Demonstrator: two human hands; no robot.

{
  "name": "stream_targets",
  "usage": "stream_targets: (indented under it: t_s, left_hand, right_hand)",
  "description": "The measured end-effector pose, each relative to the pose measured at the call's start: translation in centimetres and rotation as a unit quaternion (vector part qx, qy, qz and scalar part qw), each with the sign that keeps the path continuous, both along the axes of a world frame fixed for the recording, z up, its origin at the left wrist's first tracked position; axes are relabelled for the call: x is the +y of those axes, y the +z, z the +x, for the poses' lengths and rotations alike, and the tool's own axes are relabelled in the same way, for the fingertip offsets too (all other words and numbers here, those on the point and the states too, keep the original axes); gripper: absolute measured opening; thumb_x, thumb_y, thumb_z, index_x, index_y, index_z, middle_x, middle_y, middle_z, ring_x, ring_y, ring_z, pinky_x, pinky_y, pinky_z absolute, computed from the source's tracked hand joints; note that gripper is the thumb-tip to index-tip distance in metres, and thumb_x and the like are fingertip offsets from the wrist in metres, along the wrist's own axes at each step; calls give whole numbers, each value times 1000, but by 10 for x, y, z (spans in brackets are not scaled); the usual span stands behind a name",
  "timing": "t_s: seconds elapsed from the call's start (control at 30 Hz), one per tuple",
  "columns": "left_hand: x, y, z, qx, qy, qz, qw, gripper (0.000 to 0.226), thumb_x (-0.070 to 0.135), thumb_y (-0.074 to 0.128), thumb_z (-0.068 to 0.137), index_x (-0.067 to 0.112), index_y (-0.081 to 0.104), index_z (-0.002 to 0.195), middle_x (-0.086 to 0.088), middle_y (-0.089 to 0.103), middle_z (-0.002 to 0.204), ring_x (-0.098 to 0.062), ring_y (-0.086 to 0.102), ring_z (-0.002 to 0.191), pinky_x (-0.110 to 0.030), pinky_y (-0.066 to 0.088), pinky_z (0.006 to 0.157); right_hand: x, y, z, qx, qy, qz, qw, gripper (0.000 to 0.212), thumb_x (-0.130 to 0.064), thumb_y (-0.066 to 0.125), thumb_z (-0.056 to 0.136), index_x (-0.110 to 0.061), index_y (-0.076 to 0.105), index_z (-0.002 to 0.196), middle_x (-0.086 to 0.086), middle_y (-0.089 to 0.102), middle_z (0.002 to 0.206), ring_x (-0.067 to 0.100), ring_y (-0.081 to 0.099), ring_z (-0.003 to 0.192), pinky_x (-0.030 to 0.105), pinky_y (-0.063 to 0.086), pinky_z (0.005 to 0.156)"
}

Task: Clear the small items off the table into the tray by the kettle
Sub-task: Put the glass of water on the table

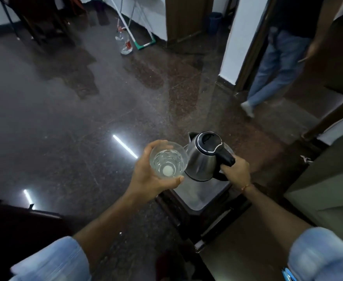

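From the head camera, a small dark counter (213,224) stands beside a wide stretch of open polished floor (65,118) to the left and ahead; a cabinet (324,179) crowds it on the right. On the counter lies a metal tray (199,196), its near rim bare. The left hand (148,179) has its grip curled round a clear glass (168,160), held above the tray's left edge. The right hand (236,169) has its grip wrapped on the black handle of the steel kettle (204,157), which sits over the tray's far end.
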State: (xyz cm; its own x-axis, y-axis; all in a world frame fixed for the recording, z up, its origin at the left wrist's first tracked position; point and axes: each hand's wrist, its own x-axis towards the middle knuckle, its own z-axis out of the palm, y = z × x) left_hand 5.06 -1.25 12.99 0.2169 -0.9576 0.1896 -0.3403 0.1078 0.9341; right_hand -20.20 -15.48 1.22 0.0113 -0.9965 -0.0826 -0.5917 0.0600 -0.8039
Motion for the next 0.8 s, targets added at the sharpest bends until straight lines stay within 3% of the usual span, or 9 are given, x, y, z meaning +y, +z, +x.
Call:
stream_targets:
  t_s: [0.07,0.13,0.27,0.53,0.63,0.8]
  left_hand:
    - [5,-4,3,-6,9,5,1000,80,4,94,56,9,51,124,0,64,120,-9,64,111,-15,49,89]
    - [10,-8,6,1,15,13,1000,80,1,94,56,6,51,123,-1,64,119,-10,64,111,-15,49,90]
    - [19,-11,10,10,18,23,1000,77,7,92,58,10,52,123,10,64,119,-13,63,112,-17,49,91]
    - [31,-20,12,19,8,43,999,79,8,91,60,12,50,127,10,63,123,-14,62,116,-19,49,94]
    - [33,-22,10,23,2,42,999,80,7,91,58,9,50,127,16,63,120,-9,63,113,-15,48,92]
    - [34,-25,6,18,-13,39,999,84,4,93,57,2,49,128,4,63,119,-5,63,110,-13,48,90]
  right_hand:
    - [-4,-23,6,7,2,4,1000,14,-25,63,60,-21,50,57,-10,50,49,0,50,47,10,31,45]
    - [-6,-45,9,16,-3,19,1000,13,-23,65,62,-17,54,63,-6,53,53,6,49,51,19,34,48]
    - [-6,-79,12,14,-22,34,999,13,-13,70,67,-14,57,67,-2,56,56,15,53,55,18,36,48]
    - [-8,-104,13,20,-43,59,997,19,-15,70,69,-5,64,84,15,70,79,30,65,78,40,55,75]
    - [-6,-101,13,22,-30,70,997,21,-16,72,70,-8,62,86,12,68,82,30,65,81,37,53,74]
    - [3,-80,5,16,5,93,996,46,-26,82,66,-17,51,99,-4,59,88,16,57,86,27,41,74]
